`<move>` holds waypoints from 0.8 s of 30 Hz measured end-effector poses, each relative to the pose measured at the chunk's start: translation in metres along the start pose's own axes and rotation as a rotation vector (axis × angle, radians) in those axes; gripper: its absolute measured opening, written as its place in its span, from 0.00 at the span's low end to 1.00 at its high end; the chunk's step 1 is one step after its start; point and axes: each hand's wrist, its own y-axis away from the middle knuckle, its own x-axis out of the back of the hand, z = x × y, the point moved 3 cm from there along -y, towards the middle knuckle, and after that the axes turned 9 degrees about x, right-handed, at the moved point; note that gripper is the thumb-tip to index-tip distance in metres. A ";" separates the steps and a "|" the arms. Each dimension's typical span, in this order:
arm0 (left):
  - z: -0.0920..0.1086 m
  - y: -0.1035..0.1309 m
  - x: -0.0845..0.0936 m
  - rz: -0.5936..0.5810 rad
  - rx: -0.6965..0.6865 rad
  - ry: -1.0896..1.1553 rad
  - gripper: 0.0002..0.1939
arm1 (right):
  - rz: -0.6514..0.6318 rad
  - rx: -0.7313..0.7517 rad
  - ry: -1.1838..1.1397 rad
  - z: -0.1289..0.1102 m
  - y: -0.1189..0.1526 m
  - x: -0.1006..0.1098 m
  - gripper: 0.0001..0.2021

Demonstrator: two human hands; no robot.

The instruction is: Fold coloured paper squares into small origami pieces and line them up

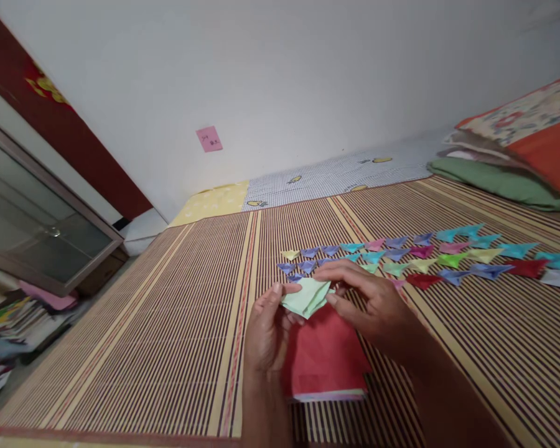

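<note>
A pale green folded paper [308, 297] is held up between both hands in the head view. My left hand [268, 330] pinches its left edge, thumb on top and fingers curled beneath. On the other side, my right hand [376, 308] has fingers and thumb closed on the paper's right edge and corner. Below the hands lies a stack of coloured paper sheets [326, 354], red on top, with lighter edges showing at the front. Several small folded paper shapes [422, 251] in many colours stand in rows beyond the hands, toward the right.
A striped bamboo mat [168, 323] covers the bed. Pillows [532, 143] are piled at the far right against the wall. A pink note [210, 139] is stuck on the white wall. To the left are a glass-fronted cabinet [42, 211] and stacked books [18, 323].
</note>
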 end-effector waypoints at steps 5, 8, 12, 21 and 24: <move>-0.001 0.003 -0.002 -0.038 0.000 -0.022 0.16 | 0.058 -0.074 -0.123 0.004 0.001 -0.004 0.07; -0.004 0.005 -0.004 -0.039 0.003 -0.020 0.16 | 0.169 -0.157 -0.207 0.010 0.003 -0.008 0.04; -0.007 0.003 -0.001 -0.062 -0.015 -0.041 0.15 | 0.289 -0.263 -0.328 0.015 0.005 -0.013 0.05; -0.009 0.001 0.001 0.036 -0.068 -0.155 0.12 | 0.150 -0.224 -0.354 0.008 0.003 -0.015 0.04; -0.008 0.003 -0.003 0.066 -0.066 -0.113 0.11 | 0.014 -0.186 -0.433 0.006 0.002 -0.017 0.09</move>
